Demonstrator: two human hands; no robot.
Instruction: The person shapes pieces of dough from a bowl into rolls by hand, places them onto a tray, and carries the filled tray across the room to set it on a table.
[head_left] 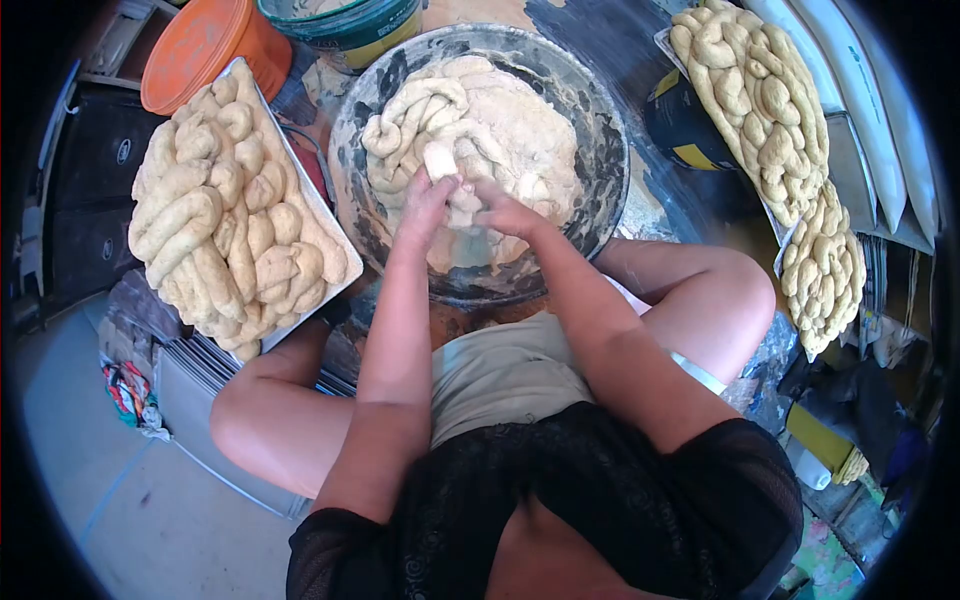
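A wide dark basin (pixel 622 150) in front of me holds pale powder or crumbs (pixel 525 115) and thick twisted strands of dough (pixel 405 125). Over its near half, my left hand (pixel 430 203) is closed around a pale piece of dough (pixel 440 160). Close beside it, my right hand (pixel 505 212) points inward with its fingers smeared by motion. Between the two hands is something pale, too blurred to make out. A whitish haze, perhaps falling powder, hangs just below them.
To the left, a tray (pixel 345 265) bears heaped coated dough twists (pixel 225 215). On the right are more dough twists (pixel 765 105) on a long tray and another pile (pixel 822 265). An orange bucket (pixel 200 55) and a green bucket (pixel 345 30) stand behind; a dark bucket (pixel 690 120) stands right.
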